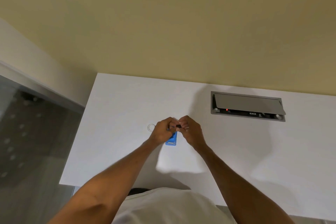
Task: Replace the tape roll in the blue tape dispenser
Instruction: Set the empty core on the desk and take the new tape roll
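Note:
The blue tape dispenser (171,140) stands on the white table (118,105), its cutter end toward me, its far end hidden under my hands. My left hand (161,131) grips the dispenser's far end from the left. My right hand (190,131) pinches a small black spindle piece (178,126) between the two hands, with a clear tape roll partly visible at the fingertips. A clear empty tape ring (150,127) lies flat on the table just left of my left hand.
A grey cable box (247,105) with its lid propped open is set into the table at the back right. The table's left edge drops to a grey floor (27,142). A yellowish wall stands behind the table.

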### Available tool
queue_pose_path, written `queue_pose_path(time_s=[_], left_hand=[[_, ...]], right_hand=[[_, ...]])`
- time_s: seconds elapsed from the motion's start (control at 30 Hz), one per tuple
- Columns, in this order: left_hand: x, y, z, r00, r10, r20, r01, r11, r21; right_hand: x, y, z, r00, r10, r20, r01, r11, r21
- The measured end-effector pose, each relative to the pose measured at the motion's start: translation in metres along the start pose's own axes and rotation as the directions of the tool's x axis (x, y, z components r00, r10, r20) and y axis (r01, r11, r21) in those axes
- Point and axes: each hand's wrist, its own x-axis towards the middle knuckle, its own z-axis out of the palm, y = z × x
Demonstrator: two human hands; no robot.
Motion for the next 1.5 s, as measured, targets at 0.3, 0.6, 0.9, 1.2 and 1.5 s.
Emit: queue_pose_path(time_s=[0.3, 0.6, 0.9, 1.2, 1.5], left_hand=[[0.007, 0.014, 0.016, 0.999, -0.033, -0.001, 0.033, 0.997, 0.063], [0.018, 0.021, 0.022, 0.999, -0.036, 0.027, 0.03, 0.985, 0.172], [0.025, 0.02, 0.014, 0.997, -0.023, 0.074, 0.003, 0.968, 0.252], [0.02, 0.012, 0.012, 0.996, -0.03, 0.082, 0.01, 0.97, 0.242], [-0.001, 0.005, 0.016, 0.998, -0.036, 0.052, 0.027, 0.987, 0.157]], right_hand=[[-0.005, 0.032, -0.021, 1.0, 0.028, -0.003, -0.028, 0.993, -0.111], [-0.013, 0.063, -0.017, 0.98, 0.167, 0.109, -0.092, 0.861, -0.5], [-0.006, 0.061, -0.001, 0.968, 0.213, 0.134, -0.09, 0.789, -0.608], [-0.007, 0.063, -0.008, 0.983, 0.145, 0.111, -0.062, 0.838, -0.542], [-0.012, 0.059, -0.01, 0.944, 0.325, 0.054, -0.329, 0.919, 0.216]])
